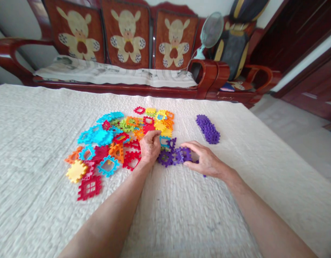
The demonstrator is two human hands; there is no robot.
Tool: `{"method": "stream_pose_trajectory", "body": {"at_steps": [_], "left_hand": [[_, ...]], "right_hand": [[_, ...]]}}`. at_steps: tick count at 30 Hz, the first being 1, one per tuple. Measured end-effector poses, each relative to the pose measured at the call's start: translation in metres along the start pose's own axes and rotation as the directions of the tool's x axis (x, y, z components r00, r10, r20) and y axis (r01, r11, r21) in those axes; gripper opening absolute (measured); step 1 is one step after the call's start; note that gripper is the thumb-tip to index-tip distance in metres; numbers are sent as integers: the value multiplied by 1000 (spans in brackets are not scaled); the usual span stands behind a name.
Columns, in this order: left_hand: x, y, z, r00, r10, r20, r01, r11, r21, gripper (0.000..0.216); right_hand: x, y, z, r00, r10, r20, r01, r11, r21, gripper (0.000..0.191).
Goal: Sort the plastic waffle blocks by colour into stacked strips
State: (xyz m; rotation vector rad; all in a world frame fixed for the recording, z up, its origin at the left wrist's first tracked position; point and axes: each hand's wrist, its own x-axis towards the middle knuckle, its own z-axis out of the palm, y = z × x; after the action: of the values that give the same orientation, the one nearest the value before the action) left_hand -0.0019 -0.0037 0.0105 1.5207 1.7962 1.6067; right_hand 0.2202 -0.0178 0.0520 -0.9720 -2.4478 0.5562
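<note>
Colourful flat interlocking plastic building pieces lie in a loose spread on the white cloth. My left hand (pixel 151 146) is closed at the right side of this spread, beside a yellow piece (pixel 160 126) and a red one (pixel 148 128); its curled fingers hide whatever may be in them. To its right, several purple pieces (pixel 165 157) lie together. My right hand (pixel 205 159) has thumb and forefinger at opposite edges of a purple building piece (pixel 186 154). More purple shows under that hand, partly covered.
A row of purple pieces (pixel 208 129) lies apart at the right. Blue pieces (pixel 100 135), orange ones (pixel 117 152) and a red window piece (pixel 89 187) spread leftward. Beyond the cloth-covered table (pixel 165 222) stand a wooden sofa (pixel 127 89) and a fan (pixel 212 30).
</note>
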Motion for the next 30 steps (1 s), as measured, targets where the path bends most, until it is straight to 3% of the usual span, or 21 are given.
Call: {"method": "stream_pose_trajectory", "body": {"at_steps": [11,16,20,22,27,30], "left_hand": [[0,0,0,1000,-5,1,5,1000,14,28],[0,2,-1,1000,-6,0,6,999,41,27],[0,4,-2,1000,-4,3,4,999,44,26],[1,4,-2,1000,-1,4,1,999,46,26],[0,0,-1,1000,17,6,-17,999,50,27],[0,-2,-1,1000,16,8,-16,998,56,27]], "right_hand": [[-3,19,-17,996,55,-76,-63,991,-119,53],[-5,24,-9,991,92,-98,-109,977,-181,58],[1,15,6,925,257,-281,-324,919,-227,56],[5,11,13,896,320,-309,-402,880,-254,57],[10,10,18,883,361,-299,-437,864,-249,51],[7,10,14,863,283,-419,-375,914,-155,52]]}}
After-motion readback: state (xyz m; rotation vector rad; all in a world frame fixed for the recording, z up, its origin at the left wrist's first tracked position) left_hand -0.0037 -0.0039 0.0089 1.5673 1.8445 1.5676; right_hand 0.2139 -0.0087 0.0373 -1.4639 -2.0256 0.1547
